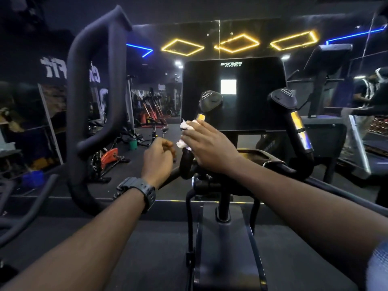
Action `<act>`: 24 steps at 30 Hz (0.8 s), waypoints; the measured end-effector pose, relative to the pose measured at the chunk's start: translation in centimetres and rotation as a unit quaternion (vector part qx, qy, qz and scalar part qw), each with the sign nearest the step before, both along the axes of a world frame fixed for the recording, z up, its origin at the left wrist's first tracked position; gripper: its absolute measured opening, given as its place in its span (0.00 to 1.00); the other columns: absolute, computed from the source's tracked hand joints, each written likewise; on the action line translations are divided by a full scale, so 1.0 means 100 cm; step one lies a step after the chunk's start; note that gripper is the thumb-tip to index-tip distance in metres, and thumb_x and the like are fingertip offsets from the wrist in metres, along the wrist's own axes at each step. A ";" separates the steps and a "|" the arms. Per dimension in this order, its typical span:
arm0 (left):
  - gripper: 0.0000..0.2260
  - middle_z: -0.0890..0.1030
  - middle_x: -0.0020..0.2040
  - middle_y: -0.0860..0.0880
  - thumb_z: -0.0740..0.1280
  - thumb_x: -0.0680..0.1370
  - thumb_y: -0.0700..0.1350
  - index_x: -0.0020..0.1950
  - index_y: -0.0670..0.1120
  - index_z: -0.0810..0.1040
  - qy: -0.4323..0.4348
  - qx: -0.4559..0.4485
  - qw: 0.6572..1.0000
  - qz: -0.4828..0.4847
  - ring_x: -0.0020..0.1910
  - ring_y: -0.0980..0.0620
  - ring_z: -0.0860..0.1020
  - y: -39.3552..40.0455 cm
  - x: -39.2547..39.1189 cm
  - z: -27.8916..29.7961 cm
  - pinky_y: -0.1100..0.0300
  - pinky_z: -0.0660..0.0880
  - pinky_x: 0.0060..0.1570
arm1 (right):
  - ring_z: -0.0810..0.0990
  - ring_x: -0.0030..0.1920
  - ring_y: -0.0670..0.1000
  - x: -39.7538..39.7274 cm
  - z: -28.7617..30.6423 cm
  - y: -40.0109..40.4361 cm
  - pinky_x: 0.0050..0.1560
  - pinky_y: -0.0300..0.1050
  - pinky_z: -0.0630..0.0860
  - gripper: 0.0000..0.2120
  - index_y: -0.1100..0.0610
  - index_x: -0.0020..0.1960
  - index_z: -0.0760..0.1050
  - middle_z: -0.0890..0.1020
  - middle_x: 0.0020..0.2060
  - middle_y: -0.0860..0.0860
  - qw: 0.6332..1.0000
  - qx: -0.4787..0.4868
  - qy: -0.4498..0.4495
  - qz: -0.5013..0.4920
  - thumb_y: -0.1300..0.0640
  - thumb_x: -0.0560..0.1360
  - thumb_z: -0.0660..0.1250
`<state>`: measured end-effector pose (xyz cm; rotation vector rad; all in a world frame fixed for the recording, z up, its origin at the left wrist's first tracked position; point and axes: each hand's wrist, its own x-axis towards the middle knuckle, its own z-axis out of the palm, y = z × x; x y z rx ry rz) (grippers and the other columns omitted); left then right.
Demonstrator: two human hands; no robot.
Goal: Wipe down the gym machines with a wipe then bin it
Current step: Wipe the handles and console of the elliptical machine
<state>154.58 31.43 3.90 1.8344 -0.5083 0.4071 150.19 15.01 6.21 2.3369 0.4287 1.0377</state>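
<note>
A black cardio machine stands in front of me, with a dark console (233, 93) and two short inner handgrips. My right hand (210, 145) is wrapped around the left inner grip (185, 162), pressing a crumpled white wipe (185, 127) against it. The right inner grip (298, 127) with shiny sensor plates stands untouched. My left hand (157, 160), a black watch on its wrist, hovers loosely curled just left of that grip and holds nothing that I can see.
A tall looped black handlebar (94, 106) rises at the left, close to my left arm. A mirror wall ahead reflects bikes, a green bin (133, 143) and a treadmill (357, 143) at the right. The machine's post (223, 206) stands below.
</note>
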 end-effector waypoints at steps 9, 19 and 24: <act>0.12 0.80 0.52 0.51 0.58 0.83 0.44 0.56 0.45 0.81 -0.047 0.078 0.996 -0.024 0.52 0.53 0.77 0.003 -0.018 0.000 0.57 0.70 0.52 | 0.63 0.71 0.63 0.024 -0.046 0.074 0.70 0.61 0.61 0.23 0.57 0.74 0.65 0.68 0.72 0.59 0.944 -0.219 0.089 -0.230 0.51 0.81 0.52; 0.16 0.83 0.53 0.50 0.59 0.82 0.38 0.65 0.51 0.79 -0.020 0.121 0.986 -0.116 0.53 0.50 0.79 0.012 -0.018 -0.004 0.68 0.71 0.47 | 0.76 0.62 0.56 0.022 -0.078 -0.016 0.69 0.53 0.67 0.11 0.58 0.52 0.82 0.82 0.53 0.52 0.967 -0.203 0.005 0.153 0.56 0.80 0.62; 0.18 0.84 0.56 0.53 0.60 0.81 0.38 0.66 0.53 0.78 0.001 0.120 0.986 -0.119 0.57 0.53 0.80 0.012 -0.010 -0.009 0.55 0.72 0.63 | 0.73 0.50 0.55 0.023 -0.120 -0.002 0.50 0.53 0.75 0.08 0.58 0.51 0.77 0.76 0.50 0.56 0.926 0.345 -0.027 0.148 0.62 0.72 0.69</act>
